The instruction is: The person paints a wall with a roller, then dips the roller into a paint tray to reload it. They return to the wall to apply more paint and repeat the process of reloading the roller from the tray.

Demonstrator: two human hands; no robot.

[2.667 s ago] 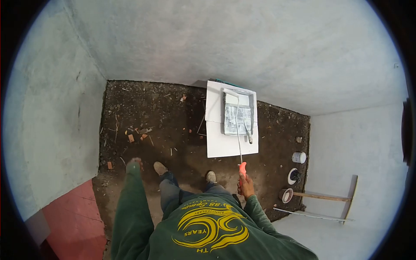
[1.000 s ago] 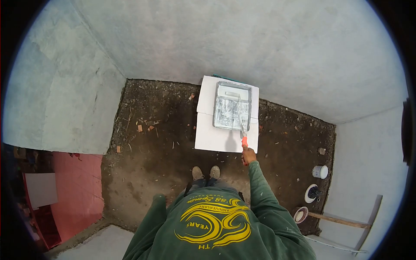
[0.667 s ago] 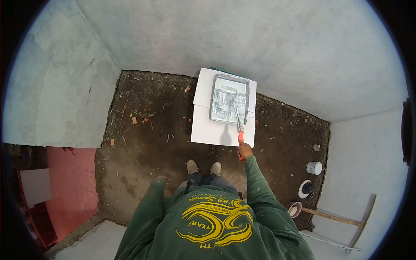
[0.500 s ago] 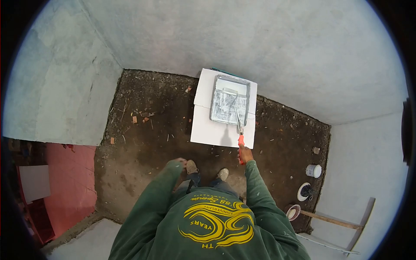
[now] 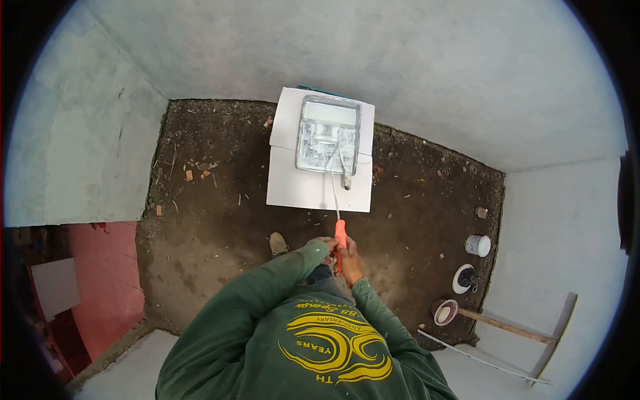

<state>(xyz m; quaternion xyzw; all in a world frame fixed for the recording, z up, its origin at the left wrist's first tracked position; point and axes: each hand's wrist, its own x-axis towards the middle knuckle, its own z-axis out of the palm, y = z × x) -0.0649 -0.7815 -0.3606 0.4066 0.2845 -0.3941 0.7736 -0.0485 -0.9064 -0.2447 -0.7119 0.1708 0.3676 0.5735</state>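
Note:
A paint roller with an orange handle and a thin wire frame reaches from my body to the paint tray. Its roller head appears over the white paint in the tray. My right hand is wrapped round the lower handle. Beside it, my left hand closes on the handle from the left, its fingers partly hidden by the sleeve. What looks like a paintbrush rests across the tray's near edge, handle toward me. Under the tray lies a white board.
Grey walls enclose a dirt floor with brick bits. At right stand a white tub, a round white lid with a dark object and a bucket. A wooden-handled tool leans by the right wall.
My right hand has drawn the roller handle toward my body and left. My left hand has come across from the left onto the handle. The view has shifted slightly.

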